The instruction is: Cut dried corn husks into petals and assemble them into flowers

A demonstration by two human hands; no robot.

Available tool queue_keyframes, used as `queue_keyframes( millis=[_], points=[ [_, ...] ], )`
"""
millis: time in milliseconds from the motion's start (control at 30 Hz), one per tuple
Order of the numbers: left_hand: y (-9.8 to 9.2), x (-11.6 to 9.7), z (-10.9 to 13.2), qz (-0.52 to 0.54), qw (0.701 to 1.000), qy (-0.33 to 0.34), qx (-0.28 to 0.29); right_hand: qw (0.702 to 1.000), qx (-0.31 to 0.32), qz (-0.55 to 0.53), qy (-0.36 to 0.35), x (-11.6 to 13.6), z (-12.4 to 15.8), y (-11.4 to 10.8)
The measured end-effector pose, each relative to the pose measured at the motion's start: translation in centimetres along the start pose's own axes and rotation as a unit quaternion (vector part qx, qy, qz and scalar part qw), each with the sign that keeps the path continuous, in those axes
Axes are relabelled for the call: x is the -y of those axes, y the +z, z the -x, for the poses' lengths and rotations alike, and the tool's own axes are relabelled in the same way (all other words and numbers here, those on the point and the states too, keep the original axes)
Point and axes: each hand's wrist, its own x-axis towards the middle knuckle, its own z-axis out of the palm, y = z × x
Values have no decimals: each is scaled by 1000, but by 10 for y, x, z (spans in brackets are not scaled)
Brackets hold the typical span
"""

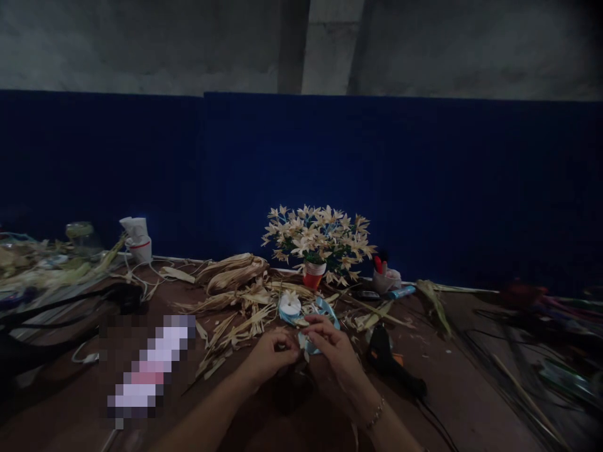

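Both hands meet low in the middle of the view, over the brown bench. The right hand has a narrow grip, thumb and fingers pinched on a light blue ribbon, which loops up from the fingers toward a white spool standing just beyond the hands. The left hand is curled in tight, its fingertips touching the right hand's where the ribbon end lies; the light is too dim to tell whether this grip pinches the ribbon as well. A thin bracelet sits on the right wrist.

Just right of the right hand lies a black glue gun, its cord trailing toward the near edge. Dried husk strips are heaped to the left of and behind the spool, some spread flat on the bench. Behind them stands a small red and white pot filled with pale husk flowers, and to its right a small cup with red-handled things in it. A dark blue panel backs the bench
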Motion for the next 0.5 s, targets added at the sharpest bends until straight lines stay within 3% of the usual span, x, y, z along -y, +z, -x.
queue_keyframes(
  millis=[167,300,500],
  points=[
    [1,1,1,42,994,-96,-4,1000,-14,4,14,1,0,1],
    [3,5,0,66,993,-83,-46,999,-34,35,6,0,0,3],
    [7,6,-1,115,985,-122,-33,997,-46,55,-4,-1,0,4]
  ],
)
